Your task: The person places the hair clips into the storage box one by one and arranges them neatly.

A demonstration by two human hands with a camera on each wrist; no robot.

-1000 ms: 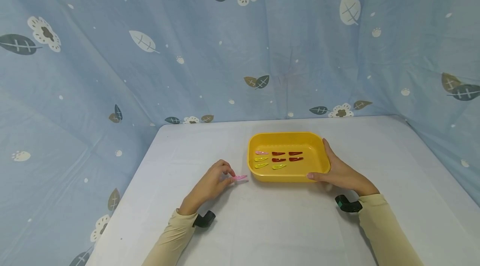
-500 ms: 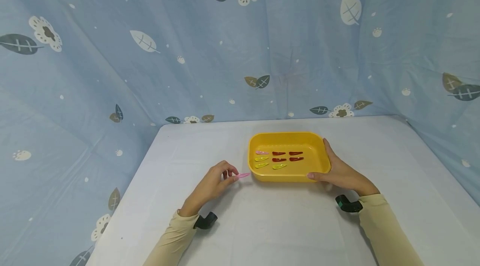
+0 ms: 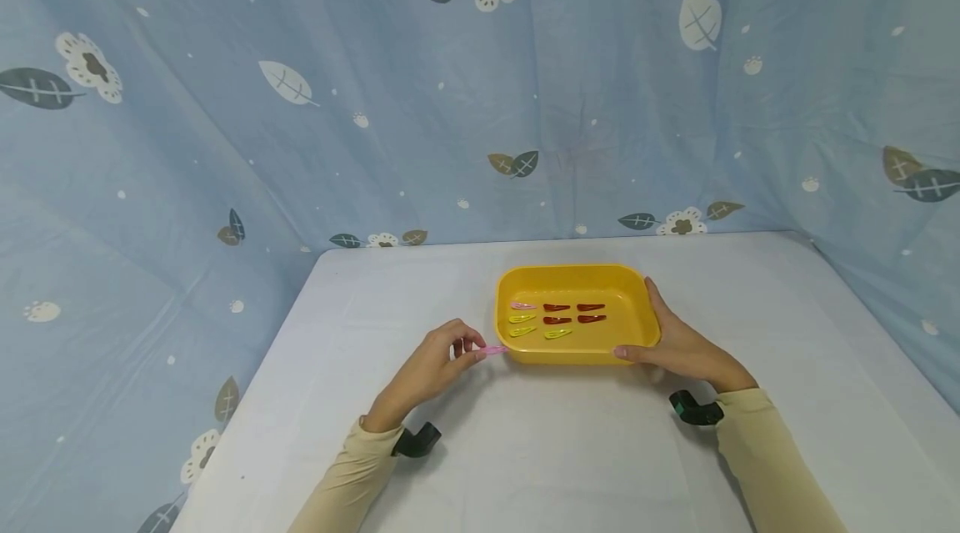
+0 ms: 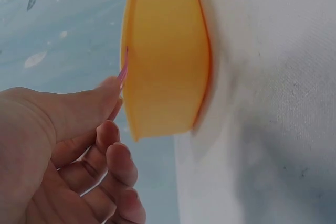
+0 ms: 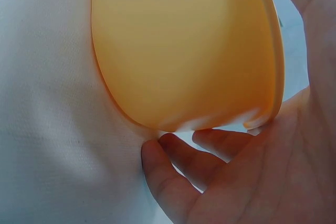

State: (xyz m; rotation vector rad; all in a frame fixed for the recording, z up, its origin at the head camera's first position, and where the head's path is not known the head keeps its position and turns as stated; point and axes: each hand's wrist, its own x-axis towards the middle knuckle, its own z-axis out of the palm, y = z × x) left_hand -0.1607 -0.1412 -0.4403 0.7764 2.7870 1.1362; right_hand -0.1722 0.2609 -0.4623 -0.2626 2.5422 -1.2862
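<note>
My left hand (image 3: 437, 364) pinches a pink snap hair clip (image 3: 495, 349) between thumb and fingertips. The clip's tip overlaps the front left rim of a yellow tray (image 3: 577, 355). In the left wrist view the pink clip (image 4: 123, 72) lies edge-on beside the tray's outer wall (image 4: 168, 61). My right hand (image 3: 686, 349) grips the tray's right end, thumb on the front rim. Its fingers (image 5: 184, 161) reach along the end wall in the right wrist view. Inside the tray lie one pink clip (image 3: 522, 306), three yellow clips (image 3: 557, 334) and several red clips (image 3: 557, 320), in rows.
The tray stands on a table covered with white cloth (image 3: 562, 450). A blue patterned curtain (image 3: 450, 99) hangs behind and at the sides. Each wrist carries a small black camera, the left one (image 3: 417, 439) close over the cloth.
My left hand has moved right and slightly up with the pink hair clip, from beside the tray to its front left rim. The right hand and the tray have stayed in place.
</note>
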